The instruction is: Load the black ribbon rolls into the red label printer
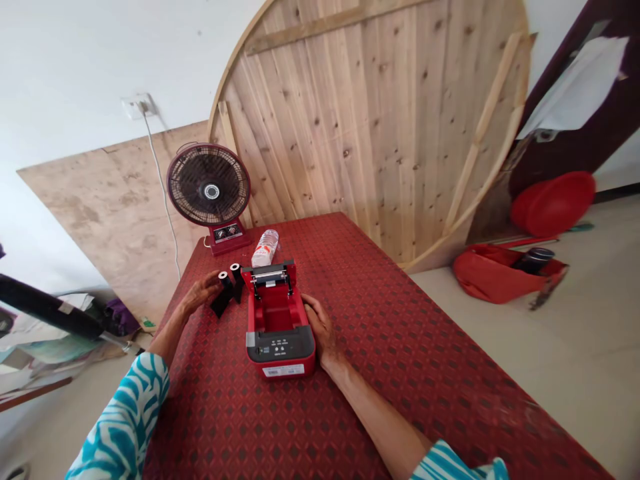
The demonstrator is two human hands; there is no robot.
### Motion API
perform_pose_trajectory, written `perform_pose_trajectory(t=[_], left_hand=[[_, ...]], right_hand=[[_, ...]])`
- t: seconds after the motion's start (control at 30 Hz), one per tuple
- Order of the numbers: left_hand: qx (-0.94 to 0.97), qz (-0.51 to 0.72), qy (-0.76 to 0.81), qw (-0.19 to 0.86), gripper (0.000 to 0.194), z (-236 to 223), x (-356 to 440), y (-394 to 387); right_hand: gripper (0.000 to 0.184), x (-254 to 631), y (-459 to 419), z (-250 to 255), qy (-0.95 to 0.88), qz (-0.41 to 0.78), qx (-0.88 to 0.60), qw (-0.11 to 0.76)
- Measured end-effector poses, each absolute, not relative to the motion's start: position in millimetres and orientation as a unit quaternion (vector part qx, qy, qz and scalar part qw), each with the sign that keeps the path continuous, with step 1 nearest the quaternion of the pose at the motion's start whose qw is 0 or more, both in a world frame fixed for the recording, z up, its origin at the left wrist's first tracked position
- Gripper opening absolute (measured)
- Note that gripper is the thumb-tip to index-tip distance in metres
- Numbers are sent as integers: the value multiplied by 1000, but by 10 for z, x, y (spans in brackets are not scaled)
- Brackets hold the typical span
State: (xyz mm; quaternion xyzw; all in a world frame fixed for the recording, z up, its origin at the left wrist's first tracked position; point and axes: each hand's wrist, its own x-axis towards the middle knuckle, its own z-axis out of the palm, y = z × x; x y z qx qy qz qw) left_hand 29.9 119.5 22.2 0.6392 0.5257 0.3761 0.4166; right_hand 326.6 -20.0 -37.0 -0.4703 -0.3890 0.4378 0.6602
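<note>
A red and dark grey printer [281,370] stands on the table with its lid raised, so its red inside shows. My right hand [320,327] is curled around the printer's right side. To the left of the printer are two small black rolls with white cores, one roll [225,280] nearer my hand and another roll [236,272] beside it, each with a black strip hanging loose. My left hand [203,292] reaches to the nearer roll with fingers outstretched and apart. Whether the fingertips touch it I cannot tell.
Behind the printer lies a clear plastic bottle [265,248]. A dark red fan [209,187] stands at the table's far left corner. The table [380,373] has a red patterned cover. A large round wooden panel [370,120] leans behind it. On the floor at right sits a red bag [483,277].
</note>
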Motion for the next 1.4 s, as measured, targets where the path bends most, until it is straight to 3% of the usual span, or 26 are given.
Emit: perform_pose_trajectory(t=[0.3,0.47,0.63,0.73,1.0,1.4], left_hand=[[632,417,536,374,65,167,450,1091],[635,412,519,398,63,577,375,605],[669,346,435,493,50,1052,618,44],[717,305,379,498,41,1156,899,-127],[822,180,401,362,39,1039,1526,-67],[899,-21,415,137,31,956,1727,179]], right_hand=[[40,3256,-195,-347,-396,437,-470,657],[38,3259,-173,-377,-406,432,-460,661],[37,3233,-141,-395,-404,425,-460,667],[37,3219,-137,-388,-412,422,-451,670],[33,3206,-89,-403,-423,395,-447,682],[31,3186,-92,-390,-425,396,-442,683]])
